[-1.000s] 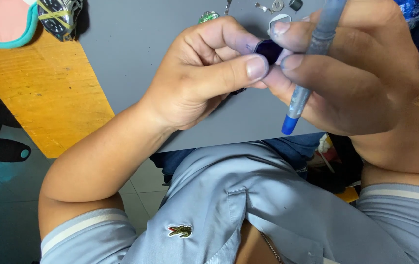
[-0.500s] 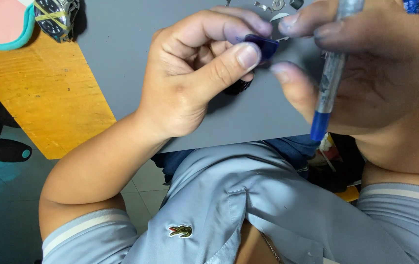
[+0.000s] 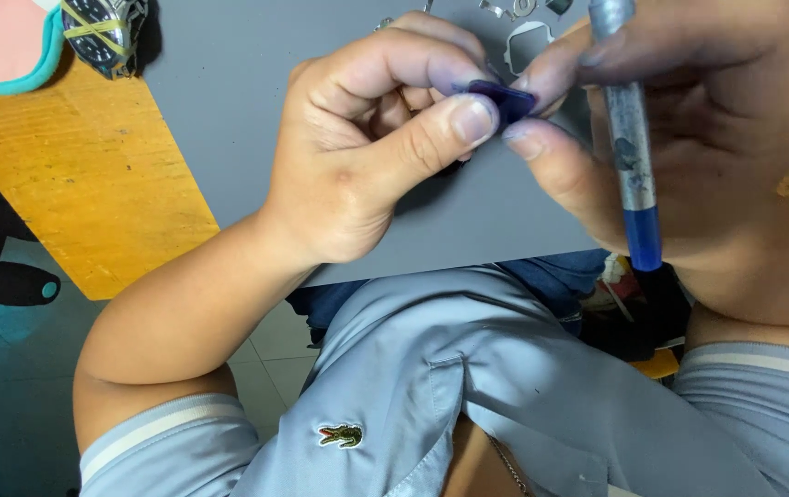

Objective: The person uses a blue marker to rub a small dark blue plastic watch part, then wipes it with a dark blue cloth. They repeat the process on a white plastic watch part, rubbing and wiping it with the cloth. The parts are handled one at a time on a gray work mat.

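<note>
Small dark-blue flat piece (image 3: 503, 98) sits between both hands above grey mat (image 3: 229, 110), long axis approx. left-right. Left hand (image 3: 371, 138) pinches its near end, thumb/forefinger; right hand (image 3: 689, 138) pinches far end, also gripping blue-tipped pen (image 3: 629, 156) upright.

A watch (image 3: 104, 32) lies left of the mat (image 3: 219, 120), which rests on the table (image 3: 63, 193).
</note>
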